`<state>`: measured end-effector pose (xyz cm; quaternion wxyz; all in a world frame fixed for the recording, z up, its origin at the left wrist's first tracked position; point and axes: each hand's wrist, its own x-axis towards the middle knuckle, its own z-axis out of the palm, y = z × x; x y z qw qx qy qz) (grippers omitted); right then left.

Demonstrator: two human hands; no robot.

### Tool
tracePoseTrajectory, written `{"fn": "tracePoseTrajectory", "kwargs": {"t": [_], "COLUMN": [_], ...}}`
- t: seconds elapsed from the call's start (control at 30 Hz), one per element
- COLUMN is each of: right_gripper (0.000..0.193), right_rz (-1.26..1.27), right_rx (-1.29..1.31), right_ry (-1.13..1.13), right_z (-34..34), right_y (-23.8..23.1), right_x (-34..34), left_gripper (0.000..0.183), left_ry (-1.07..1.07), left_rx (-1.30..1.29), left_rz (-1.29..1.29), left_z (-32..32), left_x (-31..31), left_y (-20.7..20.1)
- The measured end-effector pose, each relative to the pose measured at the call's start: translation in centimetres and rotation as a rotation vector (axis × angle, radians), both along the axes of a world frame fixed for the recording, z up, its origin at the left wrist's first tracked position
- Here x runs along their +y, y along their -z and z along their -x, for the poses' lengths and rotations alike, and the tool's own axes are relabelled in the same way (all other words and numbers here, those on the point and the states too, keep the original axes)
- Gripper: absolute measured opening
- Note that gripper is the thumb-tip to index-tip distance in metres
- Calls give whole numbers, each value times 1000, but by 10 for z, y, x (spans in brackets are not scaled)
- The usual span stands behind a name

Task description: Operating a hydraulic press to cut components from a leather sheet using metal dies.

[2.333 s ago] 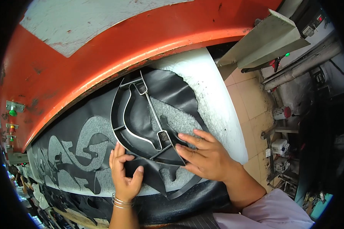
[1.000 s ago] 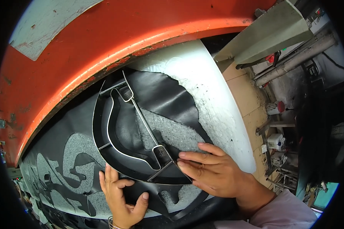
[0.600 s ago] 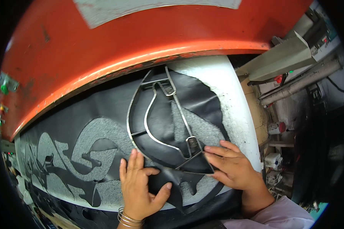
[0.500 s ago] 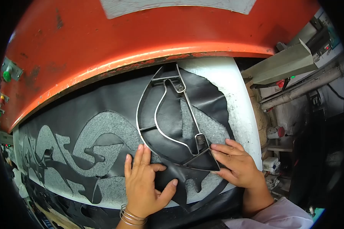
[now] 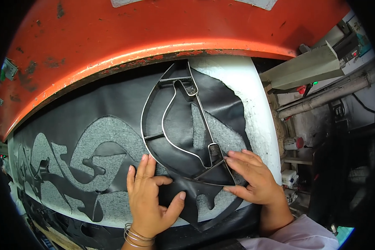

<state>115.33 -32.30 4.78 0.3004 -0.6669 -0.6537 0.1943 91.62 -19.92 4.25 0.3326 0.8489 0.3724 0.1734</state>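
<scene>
Overhead, we see the orange press beam (image 5: 154,37) arching across the whole upper part of the frame, its paint chipped along the lower edge; below it the white cutting tabletop (image 5: 254,104) curves from the centre down toward the right; over that lies the black leather sheet (image 5: 108,102), spread from the left edge to just right of centre and full of cut-out holes through which the grey pad (image 5: 100,133) shows, mostly at lower left; on the sheet, centre frame, sits the metal cutting die (image 5: 154,137), a thin steel outline with a rounded left side, a curved inner strip and a pointed lower right corner, lying flat on uncut leather; our left hand (image 5: 148,200) rests at lower centre, palm down and fingers spread, pressing the leather just beside the die's lower left curve and closing on nothing; our right hand (image 5: 254,179) lies at lower right, fingers extended and flat, the fingertips (image 5: 229,155) touching the die's pointed corner, likewise an open grip with nothing clasped; bangles (image 5: 137,235) ring the left wrist; grey pipes (image 5: 329,89) run at far right.
</scene>
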Motion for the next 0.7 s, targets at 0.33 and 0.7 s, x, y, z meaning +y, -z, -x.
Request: {"fn": "tracePoseTrajectory", "kwargs": {"t": [0.33, 0.7], "right_gripper": [59, 41], "right_rz": [-230, 348], "right_rx": [31, -109], "right_ry": [315, 641], "right_z": [-18, -22], "right_y": [2, -36], "right_x": [-13, -3], "left_gripper": [28, 30], "left_ry": [110, 590], "left_rx": [-116, 8], "left_rz": [-263, -511], "left_z": [12, 41], "left_x": [-21, -54], "left_y": [-5, -12]}}
